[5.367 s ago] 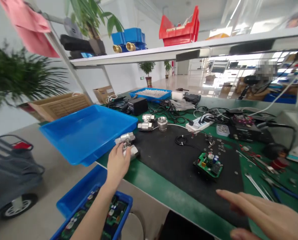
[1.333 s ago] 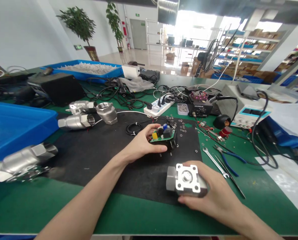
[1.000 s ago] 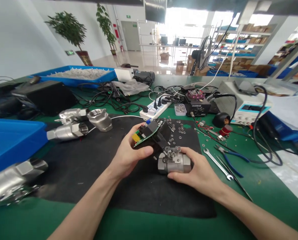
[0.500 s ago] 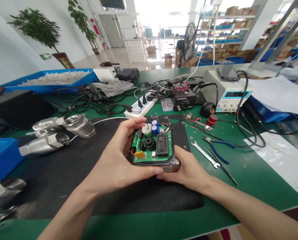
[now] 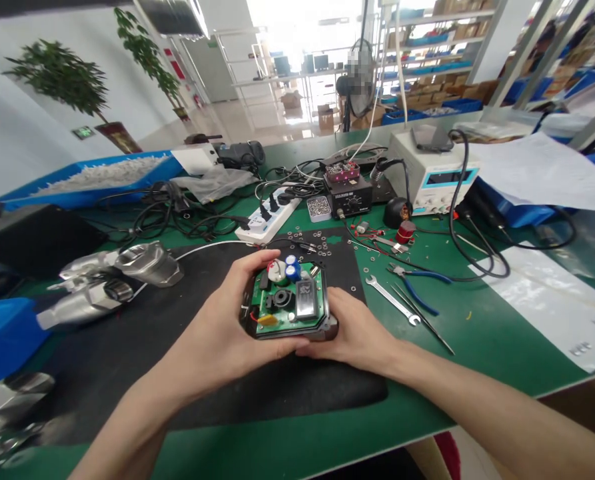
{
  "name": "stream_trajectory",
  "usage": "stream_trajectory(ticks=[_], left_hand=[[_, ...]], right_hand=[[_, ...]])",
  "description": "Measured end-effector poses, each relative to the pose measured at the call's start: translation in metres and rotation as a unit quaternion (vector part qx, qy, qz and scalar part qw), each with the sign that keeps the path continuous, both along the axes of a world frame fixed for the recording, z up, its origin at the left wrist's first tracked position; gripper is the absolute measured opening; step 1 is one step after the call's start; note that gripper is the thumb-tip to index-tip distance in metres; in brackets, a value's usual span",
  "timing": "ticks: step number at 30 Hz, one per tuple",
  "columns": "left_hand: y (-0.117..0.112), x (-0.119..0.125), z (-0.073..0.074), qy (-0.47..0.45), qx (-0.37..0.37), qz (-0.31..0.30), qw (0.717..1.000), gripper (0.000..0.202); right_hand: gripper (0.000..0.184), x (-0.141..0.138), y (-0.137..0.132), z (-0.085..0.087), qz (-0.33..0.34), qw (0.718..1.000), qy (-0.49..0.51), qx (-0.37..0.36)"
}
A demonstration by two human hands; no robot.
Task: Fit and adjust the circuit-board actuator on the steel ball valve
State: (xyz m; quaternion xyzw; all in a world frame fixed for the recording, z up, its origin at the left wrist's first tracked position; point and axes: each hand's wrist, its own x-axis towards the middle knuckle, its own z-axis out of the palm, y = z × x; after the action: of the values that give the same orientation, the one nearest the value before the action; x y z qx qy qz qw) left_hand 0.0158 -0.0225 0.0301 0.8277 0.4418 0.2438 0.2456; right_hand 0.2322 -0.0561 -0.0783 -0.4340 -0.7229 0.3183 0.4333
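Between my hands is a metal housing [image 5: 332, 328] with a dark rim, tilted toward me above the black mat [image 5: 197, 393]. A green circuit board [image 5: 290, 325] lies within its rim, carrying blue capacitors, a black block and a round black part in the middle. My left hand [image 5: 230, 317] wraps the left side, thumb along the front. My right hand [image 5: 360, 327] grips the right side, its fingertips partly hidden beneath. Both thumbs come close together at the front edge.
To the right lie a wrench [image 5: 393, 301], blue-handled pliers [image 5: 422, 283] and a thin rod [image 5: 430, 323]. Metal fittings [image 5: 150, 263] stand left. Behind are a power strip [image 5: 267, 217], a soldering station [image 5: 350, 198], small nuts and tangled cables. White paper [image 5: 552, 300] covers the right side.
The circuit board now appears lower inside the housing, with more of the rim showing around it. Both hands keep their hold. The camera view has shifted somewhat.
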Motion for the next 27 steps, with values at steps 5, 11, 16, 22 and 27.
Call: stream_trajectory(ticks=[5,11,16,22,27], left_hand=[[-0.006,0.005,0.011,0.025,-0.007,-0.007,1.000,0.102],[-0.007,-0.001,0.013,-0.066,-0.057,-0.021,0.996,0.105],[-0.004,-0.006,0.005,-0.108,-0.082,0.007,0.991,0.102],[-0.006,-0.009,0.007,-0.094,-0.066,0.010,0.993,0.103],[-0.013,-0.007,0.023,-0.028,-0.018,-0.044,0.998,0.104]], right_hand=[[0.056,-0.003,-0.003,-0.004,0.001,1.000,-0.011,0.005],[0.068,-0.009,-0.003,-0.016,-0.032,0.999,-0.026,-0.029],[0.083,-0.008,0.003,-0.023,-0.048,0.996,-0.071,0.006],[0.085,-0.007,0.005,-0.024,-0.061,0.993,-0.091,0.042],[0.076,-0.006,0.001,-0.024,-0.032,0.995,-0.070,0.067]])
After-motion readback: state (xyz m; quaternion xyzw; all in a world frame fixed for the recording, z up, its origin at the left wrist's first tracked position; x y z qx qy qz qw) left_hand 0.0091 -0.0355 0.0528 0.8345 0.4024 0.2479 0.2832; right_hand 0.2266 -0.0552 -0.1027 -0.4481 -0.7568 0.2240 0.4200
